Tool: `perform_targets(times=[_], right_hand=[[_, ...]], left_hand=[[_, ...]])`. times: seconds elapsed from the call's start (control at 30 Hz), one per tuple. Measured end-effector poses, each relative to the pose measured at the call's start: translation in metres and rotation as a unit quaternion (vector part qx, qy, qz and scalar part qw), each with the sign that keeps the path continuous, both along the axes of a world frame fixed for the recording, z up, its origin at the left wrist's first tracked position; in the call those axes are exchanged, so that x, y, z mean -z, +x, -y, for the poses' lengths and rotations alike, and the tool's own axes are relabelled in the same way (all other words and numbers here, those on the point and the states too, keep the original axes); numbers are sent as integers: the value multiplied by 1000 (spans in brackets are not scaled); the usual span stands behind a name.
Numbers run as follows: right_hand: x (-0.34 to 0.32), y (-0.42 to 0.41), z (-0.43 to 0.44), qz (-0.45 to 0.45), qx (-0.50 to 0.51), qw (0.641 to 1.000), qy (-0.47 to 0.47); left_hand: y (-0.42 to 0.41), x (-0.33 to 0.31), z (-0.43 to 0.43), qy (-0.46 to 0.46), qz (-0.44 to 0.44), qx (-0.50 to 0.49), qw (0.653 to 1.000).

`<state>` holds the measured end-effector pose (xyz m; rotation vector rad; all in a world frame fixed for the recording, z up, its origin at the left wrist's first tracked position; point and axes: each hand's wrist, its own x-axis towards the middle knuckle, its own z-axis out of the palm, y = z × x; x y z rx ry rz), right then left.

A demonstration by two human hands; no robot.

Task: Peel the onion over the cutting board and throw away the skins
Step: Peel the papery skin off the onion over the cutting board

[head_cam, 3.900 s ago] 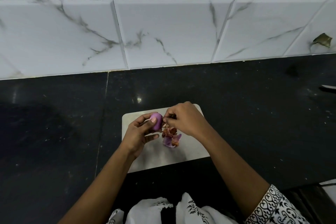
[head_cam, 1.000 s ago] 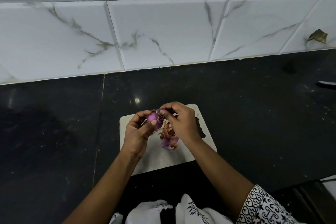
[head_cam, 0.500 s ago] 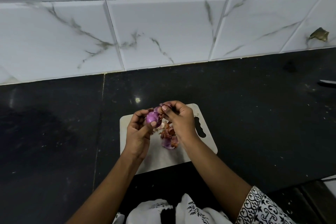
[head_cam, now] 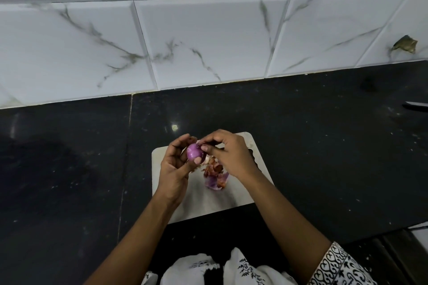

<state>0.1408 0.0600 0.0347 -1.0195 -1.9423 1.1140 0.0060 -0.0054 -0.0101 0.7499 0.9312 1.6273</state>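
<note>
1. A black stone desk [head_cam: 301, 146] fills the near part of the scene, with a thin seam running near to far left of the middle. Behind it rises a wall of white tiles [head_cam: 208, 41] veined with grey.
2. A brownish scrap [head_cam: 405, 44] clings to the tiles at the far right. Below it, at the right edge, a pale narrow object [head_cam: 418, 106] lies on the desk, cut off by the frame; I cannot tell what it is.
3. A pale cutting board [head_cam: 208, 203] lies on the desk in the middle, its right side partly hidden by the right wrist.
4. A small heap of skins [head_cam: 216, 180], brown and purple, rests on the board just under the hands.
5. At the near edge shows white cloth with dark print [head_cam: 196, 269], and a sleeve [head_cam: 335, 266] bearing a black-and-white curled pattern, ornament rather than letters.
6. The left hand [head_cam: 174, 169] is curled round the onion [head_cam: 194, 151], thumb pressed on its near side, fingers behind it.
7. The onion is smooth, glossy purple, held above the board's far left part.
8. The right hand [head_cam: 231, 157] is bent, its thumb and fingertips pinching at the onion's right end.
</note>
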Motion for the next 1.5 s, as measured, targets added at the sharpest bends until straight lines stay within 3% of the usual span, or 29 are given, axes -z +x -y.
perform_targets(times=[0.1, 0.23, 0.37, 0.47, 0.7, 0.8, 1.07, 1.23, 1.33, 1.4, 1.5], right_hand=[[2, 0, -1, 9, 6, 990, 138], [-1, 5, -5, 97, -1, 950, 296], [-2, 11, -9, 107, -55, 942, 314], [3, 15, -12, 113, -88, 942, 305], [1, 17, -13, 96, -96, 938, 319], [4, 13, -11, 100, -48, 934, 339], [19, -12, 3, -54, 136, 975, 168], [11, -18, 3, -128, 198, 971, 36], [7, -7, -13, -158, 222, 958, -94], [13, 3, -20, -124, 185, 965, -141], [27, 11, -14, 24, 133, 982, -129]], left_hand=[[1, -4, 1, -41, -8, 31, 999], [-4, -20, 0, -173, -29, 80, 981], [-9, -30, -10, -241, -8, 107, 965], [-11, -33, -13, -262, 59, 114, 957], [-10, -30, -14, -248, 69, 134, 957], [-7, -32, -17, -214, 71, 128, 966], [17, -30, -24, -122, 96, 35, 987], [18, -25, -20, -89, 85, 7, 992], [16, -20, -15, -80, 79, 1, 994], [13, -16, -12, -82, 89, 0, 993], [8, -10, -11, -91, 104, -7, 990]])
